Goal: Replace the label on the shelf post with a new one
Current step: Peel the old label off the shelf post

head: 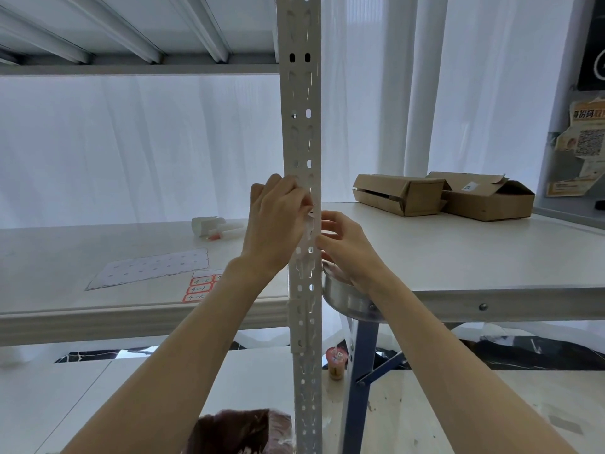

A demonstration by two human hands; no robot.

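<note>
At mid-height on the white slotted shelf post [302, 126]: small white label [311, 213], part-peeled, edge curling. On counter [458, 257] at 2 o'clock, cardboard boxes [399, 193], contents hidden; metal bowl [347, 299] at 5 o'clock, contents likewise hidden. Label pinched by fingers [299, 198] of left hand [278, 221]; right hand [347, 247] curled at label's 4 o'clock, touching post, grasp not discernible.

1. This looks like a stockroom or parcel depot: a slotted metal shelf post [302, 126] carries plain white shelf boards [131, 69].
2. Brown cardboard boxes [399, 193], one with a shipping sticker, lie on a folding table [458, 250].
3. Red-bordered, hand-numbered labels [199, 288] lie on the shelf, and a QR-code poster [586, 142] hangs on the wall.
</note>
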